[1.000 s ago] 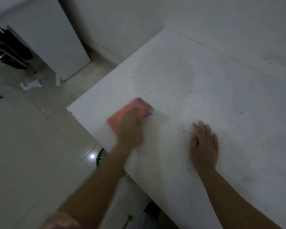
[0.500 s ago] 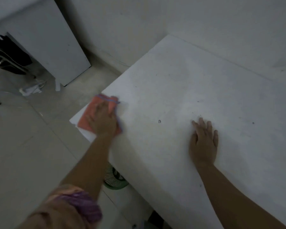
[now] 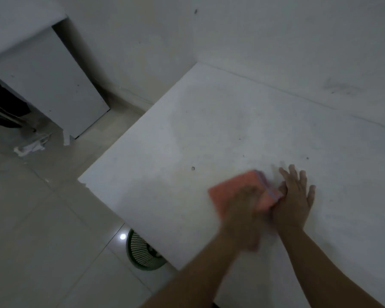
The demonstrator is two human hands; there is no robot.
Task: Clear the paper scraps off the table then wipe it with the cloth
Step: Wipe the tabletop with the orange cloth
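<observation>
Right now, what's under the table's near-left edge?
A green slatted basket stands on the floor tiles, partly tucked beneath the table. Its far side and contents are covered by the tabletop.

orange-pink cloth (image 3: 231, 192), white table (image 3: 209, 130)

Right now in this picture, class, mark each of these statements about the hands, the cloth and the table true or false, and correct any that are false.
1. The left hand presses an orange cloth on the table. True.
2. The right hand is lifted clear of the table. False: it rests flat on the tabletop, fingers spread.
3. The cloth lies right beside the right hand. True.
4. A pile of paper scraps sits in the middle of the table. False: only a few small dark specks show there.
5. A green basket stands on the tabletop. False: it sits on the floor, partly under the table's edge.
</observation>
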